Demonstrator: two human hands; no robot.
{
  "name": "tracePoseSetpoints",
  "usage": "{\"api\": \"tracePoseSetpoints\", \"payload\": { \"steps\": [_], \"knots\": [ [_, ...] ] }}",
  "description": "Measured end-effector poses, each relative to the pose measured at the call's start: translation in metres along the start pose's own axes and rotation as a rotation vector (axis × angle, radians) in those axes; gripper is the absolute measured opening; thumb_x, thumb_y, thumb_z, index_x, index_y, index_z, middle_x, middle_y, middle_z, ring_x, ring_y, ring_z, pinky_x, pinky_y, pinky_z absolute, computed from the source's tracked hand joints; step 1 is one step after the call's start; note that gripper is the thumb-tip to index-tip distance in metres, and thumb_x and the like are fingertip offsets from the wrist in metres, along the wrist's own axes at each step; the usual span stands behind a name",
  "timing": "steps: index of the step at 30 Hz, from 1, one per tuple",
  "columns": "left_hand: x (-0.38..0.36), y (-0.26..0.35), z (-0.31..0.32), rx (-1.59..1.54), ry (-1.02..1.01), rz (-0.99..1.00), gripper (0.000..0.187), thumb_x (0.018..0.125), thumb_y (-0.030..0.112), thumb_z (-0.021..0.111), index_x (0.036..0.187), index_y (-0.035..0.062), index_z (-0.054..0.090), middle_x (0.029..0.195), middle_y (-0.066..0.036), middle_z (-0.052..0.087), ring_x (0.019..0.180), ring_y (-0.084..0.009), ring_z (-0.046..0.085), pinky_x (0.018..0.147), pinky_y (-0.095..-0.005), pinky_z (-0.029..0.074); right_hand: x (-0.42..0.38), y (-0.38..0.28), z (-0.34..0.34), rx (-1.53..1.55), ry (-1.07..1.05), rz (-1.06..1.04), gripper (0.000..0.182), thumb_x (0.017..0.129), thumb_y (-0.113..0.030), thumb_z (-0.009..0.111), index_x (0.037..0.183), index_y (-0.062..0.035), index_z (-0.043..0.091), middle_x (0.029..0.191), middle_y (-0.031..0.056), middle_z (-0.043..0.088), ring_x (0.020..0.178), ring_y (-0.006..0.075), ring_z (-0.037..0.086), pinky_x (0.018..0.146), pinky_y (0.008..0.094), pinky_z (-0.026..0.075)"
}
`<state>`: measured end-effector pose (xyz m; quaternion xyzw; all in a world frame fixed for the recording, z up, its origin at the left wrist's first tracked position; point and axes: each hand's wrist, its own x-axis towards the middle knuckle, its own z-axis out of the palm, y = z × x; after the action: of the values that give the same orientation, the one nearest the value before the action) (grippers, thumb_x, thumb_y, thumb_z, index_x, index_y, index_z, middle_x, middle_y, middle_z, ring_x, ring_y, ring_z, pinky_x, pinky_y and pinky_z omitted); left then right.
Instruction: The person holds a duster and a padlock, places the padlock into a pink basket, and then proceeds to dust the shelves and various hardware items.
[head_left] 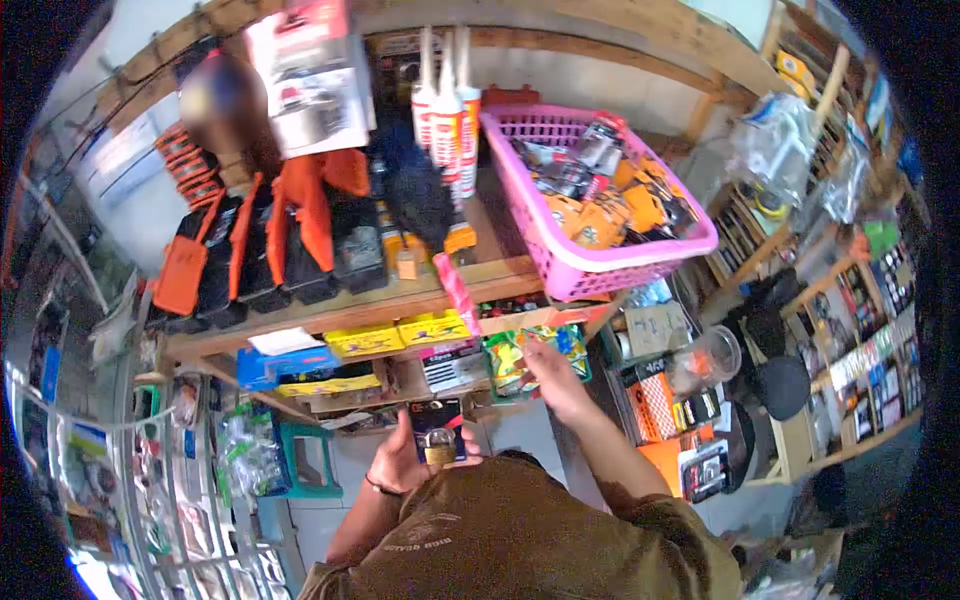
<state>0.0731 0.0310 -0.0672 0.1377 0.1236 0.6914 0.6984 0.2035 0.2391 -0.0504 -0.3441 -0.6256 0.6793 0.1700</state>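
My left hand [398,460] is closed around a packaged padlock [438,446], held low in front of my chest. Its dark backing card rises above the brass body and silver shackle. My right hand [552,380] is off to the right, fingers loosely apart and a little blurred, with nothing seen in them. It overlaps the green and yellow packets [570,347] on the lower shelf in this view. Just above the hands, a pink wrapped item [457,293] hangs over the front edge of the wooden shelf [400,303].
A pink basket [560,270] full of orange-carded packs stands on the upper shelf. Left of it are sealant tubes [445,130] and black-and-orange bins [300,225]. Yellow boxes [365,340] fill the shelf below. A green stool [310,460] stands at left, a clear container [708,358] at right.
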Motion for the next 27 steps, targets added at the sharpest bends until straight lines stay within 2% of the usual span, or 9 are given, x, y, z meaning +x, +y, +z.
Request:
{"api": "tracePoseSetpoints", "payload": {
  "steps": [3, 6, 12, 15, 18, 23, 24, 25, 27],
  "knots": [
    [-0.008, -0.003, -0.013, 0.059, -0.043, 0.044, 0.067, 0.082, 0.055, 0.034, 0.126, 0.0044, 0.032, 0.113, -0.016, 0.048, 0.106, -0.0332, 0.047, 0.089, -0.0516, 0.036, 0.035, 0.003, 0.008, -0.069, 0.071, -0.076, 0.042, 0.085, -0.041, 0.046, 0.107, -0.0059, 0.051, 0.087, 0.0046, 0.056, 0.071, 0.0104, 0.053, 0.048, 0.0243, 0.041],
    [-0.009, -0.005, -0.011, 0.054, 0.095, 0.218, 0.057, 0.082, 0.051, 0.041, 0.131, 0.025, 0.027, 0.104, -0.018, 0.051, 0.093, -0.0373, 0.052, 0.081, -0.0543, 0.04, 0.056, -0.022, 0.025, -0.324, 0.019, -0.003, 0.062, 0.078, -0.06, 0.04, 0.108, -0.0065, 0.052, 0.085, 0.0078, 0.058, 0.064, 0.0125, 0.055, 0.048, 0.0247, 0.041],
    [-0.023, -0.007, -0.015, -0.045, 0.166, 0.37, 0.057, 0.081, 0.047, 0.046, 0.128, 0.0175, 0.031, 0.102, -0.019, 0.052, 0.09, -0.0348, 0.054, 0.082, -0.0523, 0.041, 0.096, -0.073, 0.062, -0.17, -0.106, 0.179, 0.054, 0.075, -0.061, 0.047, 0.078, -0.0075, 0.055, 0.059, 0.0038, 0.053, 0.046, 0.0132, 0.05, 0.039, 0.0263, 0.036],
    [-0.019, -0.009, -0.024, -0.013, 0.225, 0.437, 0.056, 0.081, 0.049, 0.043, 0.125, 0.016, 0.034, 0.1, -0.018, 0.053, 0.088, -0.0349, 0.055, 0.08, -0.053, 0.043, 0.107, -0.076, 0.077, -0.091, -0.116, 0.153, 0.042, 0.08, -0.051, 0.05, 0.082, -0.0088, 0.052, 0.058, 0.0, 0.05, 0.044, 0.0099, 0.048, 0.033, 0.0242, 0.034],
    [-0.013, -0.006, -0.026, -0.029, 0.238, 0.484, 0.052, 0.082, 0.047, 0.042, 0.123, 0.0157, 0.035, 0.099, -0.016, 0.053, 0.087, -0.0323, 0.056, 0.074, -0.0507, 0.047, 0.08, -0.073, 0.082, -0.061, -0.14, -0.193, 0.034, 0.084, -0.042, 0.049, 0.077, -0.0081, 0.048, 0.049, 0.001, 0.045, 0.037, 0.0095, 0.044, 0.033, 0.0229, 0.034],
    [-0.006, -0.003, -0.031, 0.087, 0.268, 0.55, 0.054, 0.082, 0.04, 0.048, 0.127, 0.0169, 0.029, 0.101, -0.015, 0.052, 0.088, -0.0298, 0.056, 0.074, -0.0487, 0.047, 0.014, 0.01, 0.034, -0.1, -0.373, -0.202, 0.018, 0.083, -0.024, 0.054, 0.088, -0.0076, 0.048, 0.065, 0.001, 0.052, 0.046, 0.0079, 0.048, 0.041, 0.0225, 0.039],
    [-0.005, -0.002, -0.029, 0.145, 0.306, 0.589, 0.054, 0.083, 0.039, 0.048, 0.128, 0.0172, 0.028, 0.101, -0.015, 0.052, 0.09, -0.0292, 0.055, 0.074, -0.0476, 0.048, 0.015, 0.051, 0.008, -0.31, -0.481, -0.283, 0.017, 0.082, -0.021, 0.056, 0.09, -0.0072, 0.049, 0.068, 0.0002, 0.052, 0.054, 0.0073, 0.049, 0.049, 0.0215, 0.041],
    [-0.004, -0.001, -0.028, 0.203, 0.349, 0.624, 0.055, 0.083, 0.039, 0.048, 0.129, 0.0176, 0.026, 0.101, -0.015, 0.052, 0.092, -0.0286, 0.055, 0.074, -0.0464, 0.048, -0.009, 0.03, -0.004, -0.515, -0.65, 0.001, 0.015, 0.079, -0.015, 0.057, 0.089, -0.0066, 0.05, 0.072, 0.0005, 0.053, 0.063, 0.0094, 0.05, 0.058, 0.0238, 0.043],
    [0.004, 0.001, -0.041, 0.239, 0.341, 0.652, 0.058, 0.082, 0.04, 0.048, 0.131, 0.0185, 0.024, 0.104, -0.014, 0.052, 0.094, -0.0271, 0.054, 0.075, -0.0451, 0.048, -0.03, 0.069, -0.033, -0.753, -0.761, -0.178, 0.021, 0.077, -0.01, 0.059, 0.095, -0.0045, 0.052, 0.079, 0.0043, 0.053, 0.073, 0.0124, 0.052, 0.068, 0.027, 0.042]
  ]
}}
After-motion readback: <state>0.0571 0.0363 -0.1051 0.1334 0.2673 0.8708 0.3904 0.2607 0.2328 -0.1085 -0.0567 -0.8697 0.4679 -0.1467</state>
